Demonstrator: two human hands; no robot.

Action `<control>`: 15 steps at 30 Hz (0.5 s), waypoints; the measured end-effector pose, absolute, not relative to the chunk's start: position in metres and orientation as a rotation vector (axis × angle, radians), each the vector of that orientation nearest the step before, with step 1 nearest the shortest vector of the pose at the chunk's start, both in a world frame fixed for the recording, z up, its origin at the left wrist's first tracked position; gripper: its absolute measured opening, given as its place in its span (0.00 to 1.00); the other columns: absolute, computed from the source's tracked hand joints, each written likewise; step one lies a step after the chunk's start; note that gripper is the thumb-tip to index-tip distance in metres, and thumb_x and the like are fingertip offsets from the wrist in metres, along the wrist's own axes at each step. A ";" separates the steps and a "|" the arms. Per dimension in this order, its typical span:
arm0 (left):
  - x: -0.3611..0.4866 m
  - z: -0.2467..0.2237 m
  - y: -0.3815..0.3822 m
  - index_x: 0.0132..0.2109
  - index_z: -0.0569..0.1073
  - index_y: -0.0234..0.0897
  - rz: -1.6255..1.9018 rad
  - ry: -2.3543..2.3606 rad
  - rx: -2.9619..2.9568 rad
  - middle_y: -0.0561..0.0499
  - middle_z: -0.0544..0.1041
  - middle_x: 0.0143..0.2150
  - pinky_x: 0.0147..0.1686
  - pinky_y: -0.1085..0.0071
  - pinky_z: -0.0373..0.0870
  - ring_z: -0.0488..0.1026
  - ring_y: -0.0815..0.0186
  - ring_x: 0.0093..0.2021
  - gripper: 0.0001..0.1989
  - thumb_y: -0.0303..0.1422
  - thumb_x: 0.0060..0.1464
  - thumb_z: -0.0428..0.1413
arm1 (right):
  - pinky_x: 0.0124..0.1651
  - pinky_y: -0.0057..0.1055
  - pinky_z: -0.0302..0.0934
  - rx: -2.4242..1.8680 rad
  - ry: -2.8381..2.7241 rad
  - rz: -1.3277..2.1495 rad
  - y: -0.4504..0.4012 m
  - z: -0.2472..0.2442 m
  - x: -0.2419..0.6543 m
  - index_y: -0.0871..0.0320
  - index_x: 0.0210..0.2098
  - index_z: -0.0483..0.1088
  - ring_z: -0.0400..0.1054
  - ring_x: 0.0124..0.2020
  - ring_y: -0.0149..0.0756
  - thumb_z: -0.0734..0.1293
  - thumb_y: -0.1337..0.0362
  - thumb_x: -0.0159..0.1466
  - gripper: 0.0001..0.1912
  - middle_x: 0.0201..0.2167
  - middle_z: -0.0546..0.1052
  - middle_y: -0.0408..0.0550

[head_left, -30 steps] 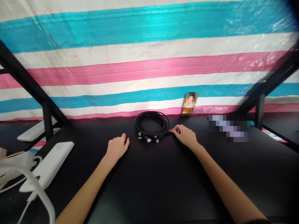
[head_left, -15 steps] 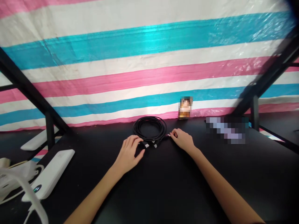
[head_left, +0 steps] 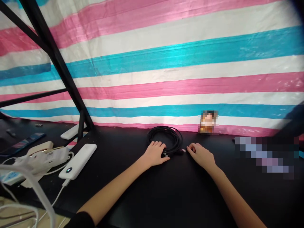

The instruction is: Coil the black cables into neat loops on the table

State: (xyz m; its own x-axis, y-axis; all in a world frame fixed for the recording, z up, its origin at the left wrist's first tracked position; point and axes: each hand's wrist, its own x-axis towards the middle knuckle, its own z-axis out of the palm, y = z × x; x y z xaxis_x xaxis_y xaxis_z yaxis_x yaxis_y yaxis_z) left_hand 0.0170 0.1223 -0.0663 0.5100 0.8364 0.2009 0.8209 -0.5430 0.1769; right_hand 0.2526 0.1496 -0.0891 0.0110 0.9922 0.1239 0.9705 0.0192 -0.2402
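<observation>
A black cable (head_left: pixel 177 133) lies coiled on the black table, close to the striped sheet. My left hand (head_left: pixel 154 155) rests at the coil's near left edge, thumb and fingers apart around a cable plug that they partly cover. A second plug (head_left: pixel 182 151) with a pale tip points right from the near side of the coil. Just right of that tip is my right hand (head_left: pixel 201 155), its fingers curled in with thumb and forefinger close together. I see nothing between them, and a small gap seems to separate them from the plug.
A white power bank (head_left: pixel 79 160) with a lit display and plugged-in lead lies left, beside a white power strip (head_left: pixel 45 160). A pixelated upright item (head_left: pixel 208 123) stands at the back; another blurred item (head_left: pixel 263 155) lies right. A black metal frame (head_left: pixel 64 72) rises left.
The view has swung left, bringing the power strip further in. My left hand has moved onto the coil's edge and covers more of the plug. My right fingertips sit slightly farther from the other plug.
</observation>
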 end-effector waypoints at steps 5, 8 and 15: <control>-0.035 -0.060 0.099 0.45 0.69 0.38 0.307 1.581 2.599 0.47 0.73 0.44 0.49 0.64 0.60 0.69 0.58 0.47 0.17 0.42 0.52 0.55 | 0.26 0.27 0.47 -2.046 -2.049 0.136 0.148 -0.086 0.251 0.56 0.28 0.65 0.64 0.26 0.31 0.56 0.55 0.64 0.15 0.30 0.68 0.43; -0.076 -0.056 0.091 0.46 0.70 0.39 0.225 1.722 2.507 0.47 0.74 0.44 0.48 0.63 0.60 0.69 0.57 0.47 0.15 0.41 0.54 0.54 | 0.26 0.28 0.47 -2.064 -2.046 0.161 0.148 -0.085 0.251 0.56 0.28 0.65 0.64 0.27 0.31 0.55 0.55 0.65 0.15 0.31 0.68 0.43; -0.153 -0.057 0.079 0.52 0.70 0.39 0.134 2.159 2.251 0.43 0.73 0.47 0.52 0.57 0.56 0.68 0.54 0.51 0.18 0.37 0.54 0.51 | 0.27 0.29 0.47 -2.073 -2.051 0.139 0.150 -0.088 0.250 0.55 0.29 0.65 0.65 0.28 0.33 0.55 0.55 0.65 0.15 0.32 0.68 0.43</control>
State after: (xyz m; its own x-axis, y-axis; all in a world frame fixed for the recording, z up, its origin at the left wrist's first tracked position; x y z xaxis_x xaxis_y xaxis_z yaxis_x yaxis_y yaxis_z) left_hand -0.1532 0.0786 -0.0572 0.0399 0.9980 0.0482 0.9963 -0.0434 0.0738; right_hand 0.2498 0.1498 -0.0883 0.0204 0.9959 0.0881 0.9750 -0.0003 -0.2224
